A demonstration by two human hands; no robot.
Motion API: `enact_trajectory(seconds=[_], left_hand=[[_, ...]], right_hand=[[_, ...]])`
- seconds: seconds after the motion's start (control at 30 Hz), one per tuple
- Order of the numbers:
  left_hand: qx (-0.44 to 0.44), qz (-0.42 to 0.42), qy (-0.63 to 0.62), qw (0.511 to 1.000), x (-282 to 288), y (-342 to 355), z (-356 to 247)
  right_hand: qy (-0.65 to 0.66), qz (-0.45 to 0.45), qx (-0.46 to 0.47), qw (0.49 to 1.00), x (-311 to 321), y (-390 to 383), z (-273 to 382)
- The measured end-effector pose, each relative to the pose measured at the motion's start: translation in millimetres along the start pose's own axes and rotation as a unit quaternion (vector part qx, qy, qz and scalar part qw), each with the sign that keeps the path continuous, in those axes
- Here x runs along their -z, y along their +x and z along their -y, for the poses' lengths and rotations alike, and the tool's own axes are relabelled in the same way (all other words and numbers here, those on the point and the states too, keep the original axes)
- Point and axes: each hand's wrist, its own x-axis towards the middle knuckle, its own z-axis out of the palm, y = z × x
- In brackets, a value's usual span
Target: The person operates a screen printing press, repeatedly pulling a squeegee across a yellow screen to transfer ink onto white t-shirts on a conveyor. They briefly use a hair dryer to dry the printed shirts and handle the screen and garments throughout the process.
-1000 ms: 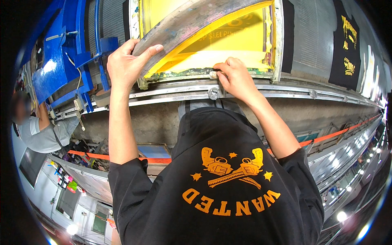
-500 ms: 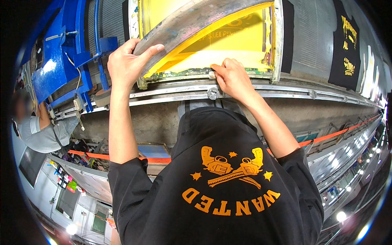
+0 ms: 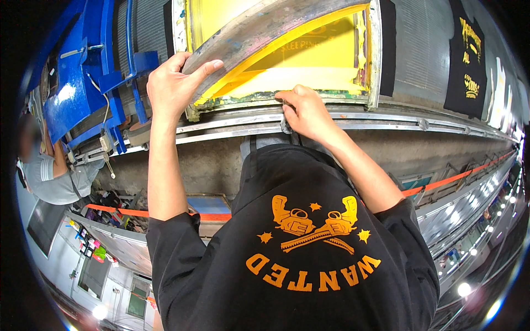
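My left hand is closed around the left end of a long, ink-stained squeegee, thumb on top. The squeegee's lower edge is coated in yellow. It slants across a printing screen, whose mesh is covered with bright yellow ink; darker lettering shows through. At the near edge of the screen frame is my right hand, its fingers curled. The index fingertip lies by the frame edge, and the thumb is lower, by the metal rail. What is between them is hidden.
Blue machinery stands at the left, with a person in a grey shirt beyond it. On the grey table at the right lies a black garment piece with yellow print. An orange strip runs behind me.
My right hand has shifted slightly left along the near frame edge, its thumb dropping toward the rail. My left hand and the squeegee stay almost where they were.
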Motion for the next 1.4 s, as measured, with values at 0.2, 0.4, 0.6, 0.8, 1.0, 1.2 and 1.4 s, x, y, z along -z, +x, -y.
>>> enact_trajectory(seconds=[0.2, 0.4, 0.6, 0.8, 1.0, 1.2, 1.4], left_hand=[[0.002, 0.001, 0.032, 0.999, 3.9, 0.1, 0.9], [0.015, 0.003, 0.020, 1.000, 3.8, -0.9, 0.9], [0.009, -0.004, 0.008, 1.000, 4.2, -3.4, 2.4], [0.004, 0.014, 0.020, 1.000, 4.8, -3.8, 2.5], [0.020, 0.010, 0.003, 1.000, 3.9, -5.5, 4.2], [0.007, -0.006, 0.000, 1.000, 0.4, -6.6, 11.6], [0.013, -0.006, 0.005, 1.000, 0.9, -6.9, 14.5]], right_hand=[[0.005, -0.003, -0.040, 0.999, 14.9, -20.6, 2.9], [0.271, 0.058, -0.248, 0.928, 22.6, -17.3, -5.9], [0.627, 0.081, -0.370, 0.681, 48.7, -18.4, -4.8], [0.357, 0.037, -0.207, 0.910, 21.6, -25.5, -25.9], [0.051, 0.077, -0.179, 0.979, 16.2, -10.7, 1.0], [-0.033, 0.088, -0.151, 0.984, 10.9, 0.0, 4.4], [-0.064, 0.104, -0.153, 0.981, 10.5, 2.6, 7.6]])
